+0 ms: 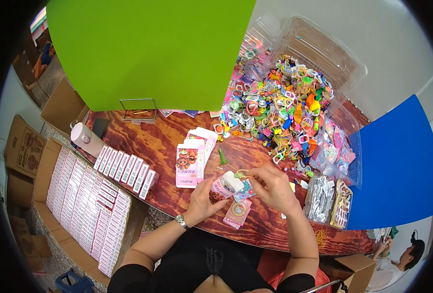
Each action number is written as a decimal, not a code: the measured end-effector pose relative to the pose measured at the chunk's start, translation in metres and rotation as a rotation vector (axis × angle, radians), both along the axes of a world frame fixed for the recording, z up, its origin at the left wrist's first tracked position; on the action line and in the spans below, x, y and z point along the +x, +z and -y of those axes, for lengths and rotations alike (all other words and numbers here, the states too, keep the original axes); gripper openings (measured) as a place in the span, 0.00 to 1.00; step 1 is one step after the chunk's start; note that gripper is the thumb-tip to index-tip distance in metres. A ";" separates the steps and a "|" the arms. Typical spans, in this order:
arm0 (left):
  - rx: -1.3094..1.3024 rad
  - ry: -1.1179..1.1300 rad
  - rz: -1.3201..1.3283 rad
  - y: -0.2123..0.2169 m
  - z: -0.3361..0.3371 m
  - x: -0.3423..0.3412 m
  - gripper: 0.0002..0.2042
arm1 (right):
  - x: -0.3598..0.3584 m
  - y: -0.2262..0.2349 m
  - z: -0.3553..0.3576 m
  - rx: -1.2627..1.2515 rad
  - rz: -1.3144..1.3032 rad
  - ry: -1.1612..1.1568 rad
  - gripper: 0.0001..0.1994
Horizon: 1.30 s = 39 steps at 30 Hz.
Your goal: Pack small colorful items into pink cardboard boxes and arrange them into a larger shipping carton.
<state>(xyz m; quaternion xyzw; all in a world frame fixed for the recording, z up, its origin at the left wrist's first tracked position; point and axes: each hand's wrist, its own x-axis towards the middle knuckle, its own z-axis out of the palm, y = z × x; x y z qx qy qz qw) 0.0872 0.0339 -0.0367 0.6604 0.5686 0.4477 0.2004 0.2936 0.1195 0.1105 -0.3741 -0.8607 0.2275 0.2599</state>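
Carton (pixel 218 189), small and pink with its top open, is held near the middle of the table's (pixel 167 133) near edge by the left hand (pixel 201 201), whose thumb and fingers are closed around its sides. At its mouth, the thumb and fingers of the right hand (pixel 275 189) are drawn together; a yellow-green trinket (pixel 239 175) seems to be pinched there, though the fingertips are partly hidden. Pink cards (pixel 237 214) are laid just below the carton, toward the near edge. Flat pink cartons (pixel 187 165) are overlapped beyond the left hand, with a green piece (pixel 223 157) beside them. Toward the table's far right corner, colourful trinkets (pixel 292 110) are heaped. Boxes (pixel 123 168) are lined up along the left edge, and silvery packets (pixel 320 198) are kept near the right edge.
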 end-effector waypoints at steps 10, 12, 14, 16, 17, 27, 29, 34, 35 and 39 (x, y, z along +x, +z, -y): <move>0.089 -0.037 0.010 0.009 0.002 0.001 0.42 | -0.030 -0.039 0.017 0.034 0.074 0.105 0.13; 0.095 -0.038 0.007 0.009 0.003 0.000 0.43 | -0.033 -0.031 0.023 0.021 -0.018 0.111 0.13; 0.104 -0.002 0.067 0.009 0.004 0.001 0.45 | -0.030 -0.030 0.027 0.008 -0.109 0.116 0.13; 0.105 0.001 0.091 0.014 0.007 0.000 0.46 | -0.019 -0.036 0.029 0.126 -0.178 0.009 0.14; 0.110 -0.007 0.119 0.018 0.006 0.001 0.48 | -0.016 -0.042 0.031 0.129 -0.176 0.009 0.14; 0.235 -0.093 0.132 0.019 0.003 0.006 0.45 | -0.020 -0.090 0.063 0.186 -0.368 -0.204 0.15; 0.254 -0.108 0.153 0.014 0.003 0.007 0.41 | -0.024 -0.095 0.063 0.191 -0.365 -0.161 0.16; 0.280 -0.124 0.118 0.014 0.003 0.003 0.38 | -0.019 -0.091 0.063 0.131 -0.299 -0.084 0.15; 0.299 -0.132 0.105 0.014 0.003 0.003 0.37 | -0.019 -0.091 0.065 0.074 -0.354 -0.097 0.14; 0.272 -0.160 0.028 0.015 0.004 0.000 0.40 | -0.032 -0.080 0.075 -0.165 -0.564 -0.327 0.14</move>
